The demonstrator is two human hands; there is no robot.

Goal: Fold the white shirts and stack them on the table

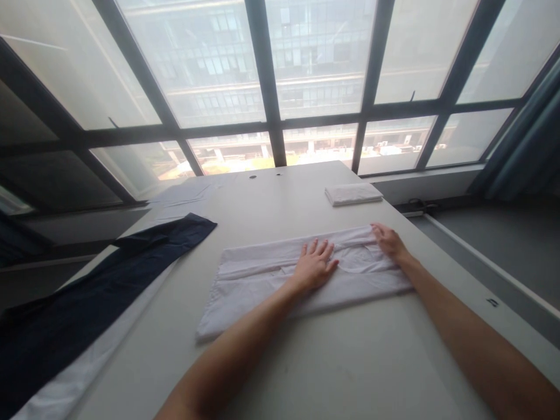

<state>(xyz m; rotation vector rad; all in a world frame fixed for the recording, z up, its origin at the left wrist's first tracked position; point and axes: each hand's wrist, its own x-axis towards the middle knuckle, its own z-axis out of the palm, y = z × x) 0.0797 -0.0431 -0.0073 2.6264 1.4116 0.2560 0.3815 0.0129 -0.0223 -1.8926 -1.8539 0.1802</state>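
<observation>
A white garment [254, 283], folded into a long flat strip with creases, lies across the table in front of me. A rounded, rumpled edge, perhaps a neckline, shows near its right end. My left hand [314, 265] presses flat on the middle of the garment with its fingers spread. At the far right corner, my right hand [391, 242] has its fingers curled over the edge and holds the cloth. The undersides of those fingers are partly hidden.
The white table [284, 201] carries a small folded white cloth [353, 194] at the back right. Dark trousers-like cloth [109, 280] lies over white cloth along the left side, with pale fabric [184, 195] behind. Large windows [319, 58] stand beyond the far edge.
</observation>
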